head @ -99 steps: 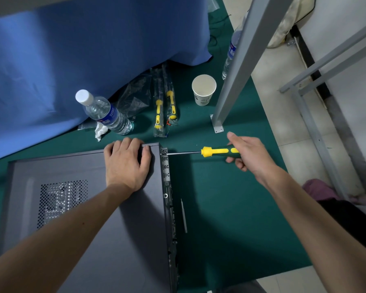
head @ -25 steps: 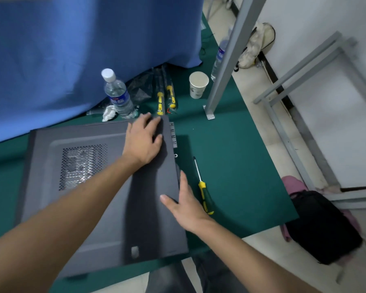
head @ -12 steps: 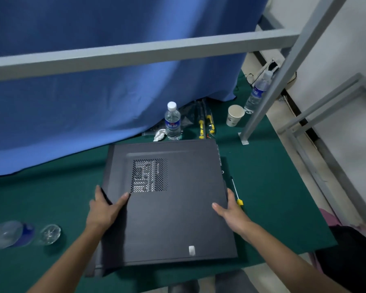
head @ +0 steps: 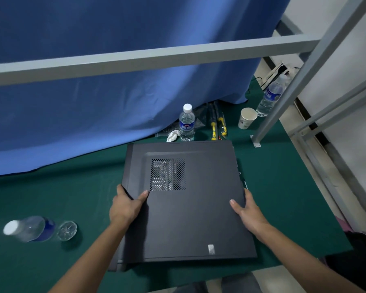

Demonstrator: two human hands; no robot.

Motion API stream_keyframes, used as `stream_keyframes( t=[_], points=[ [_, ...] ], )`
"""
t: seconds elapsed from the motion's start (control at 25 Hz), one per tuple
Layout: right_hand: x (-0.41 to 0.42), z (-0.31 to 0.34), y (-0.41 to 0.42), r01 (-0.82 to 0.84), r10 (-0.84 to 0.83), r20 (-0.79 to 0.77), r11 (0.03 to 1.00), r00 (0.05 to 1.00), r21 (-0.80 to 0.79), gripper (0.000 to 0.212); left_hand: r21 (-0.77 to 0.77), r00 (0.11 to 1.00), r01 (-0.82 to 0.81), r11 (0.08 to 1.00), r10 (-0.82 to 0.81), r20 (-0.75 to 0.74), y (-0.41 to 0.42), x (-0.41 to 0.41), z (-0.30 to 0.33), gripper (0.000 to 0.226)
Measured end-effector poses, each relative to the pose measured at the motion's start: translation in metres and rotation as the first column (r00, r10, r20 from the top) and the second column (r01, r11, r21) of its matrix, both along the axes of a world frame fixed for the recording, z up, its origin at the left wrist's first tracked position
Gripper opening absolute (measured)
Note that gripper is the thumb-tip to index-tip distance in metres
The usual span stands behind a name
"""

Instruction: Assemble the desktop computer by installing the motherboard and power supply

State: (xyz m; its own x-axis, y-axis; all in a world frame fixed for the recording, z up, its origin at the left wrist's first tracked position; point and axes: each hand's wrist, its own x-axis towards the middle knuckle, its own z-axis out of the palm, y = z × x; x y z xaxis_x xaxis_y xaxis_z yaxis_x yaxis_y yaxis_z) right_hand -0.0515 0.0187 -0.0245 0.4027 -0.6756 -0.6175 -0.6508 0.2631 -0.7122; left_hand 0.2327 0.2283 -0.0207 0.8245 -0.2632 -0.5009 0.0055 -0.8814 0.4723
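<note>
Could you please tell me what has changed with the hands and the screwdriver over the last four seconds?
The right hand let go of the screwdriver and took the computer case by its right edge; the left hand moved from the far corner to the left edge. The case lies flat as before.

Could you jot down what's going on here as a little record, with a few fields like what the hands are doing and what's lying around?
surface: green table
main thing: dark computer case lying flat, side panel up
left hand: grips the case's left edge, thumb on top
right hand: grips the case's right edge, thumb on top
behind the case: upright water bottle, paper cup, yellow-handled tools in bags
left of the case: bottle lying on its side
backdrop: blue curtain
</note>
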Motion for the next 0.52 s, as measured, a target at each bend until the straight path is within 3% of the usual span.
stream_keyframes(
  t=[0.24, 0.36, 0.4, 0.52],
  points=[
    [-0.003, 0.011, -0.012, 0.057, -0.057, -0.004, 0.998, 0.998, 0.003, 0.071, -0.072, 0.994, 0.108, 0.992, -0.109, -0.007, -0.002, -0.003, -0.004, 0.101],
    [-0.005, 0.01, 0.01, -0.043, 0.02, -0.119, 0.98, 0.993, -0.196, 0.077, -0.268, 0.984, 0.157, 0.951, -0.175, -0.044, 0.032, -0.016, -0.008, 0.106],
    [-0.006, 0.009, 0.021, -0.128, 0.071, -0.204, 0.95, 0.976, -0.285, 0.079, -0.24, 0.984, 0.175, 0.955, -0.175, 0.021, 0.035, -0.024, -0.011, 0.105],
    [-0.01, 0.004, 0.035, -0.293, 0.087, -0.42, 0.841, 0.903, -0.456, 0.081, 0.04, 0.937, 0.219, 0.975, -0.222, 0.27, 0.025, -0.04, -0.017, 0.096]
  ],
)
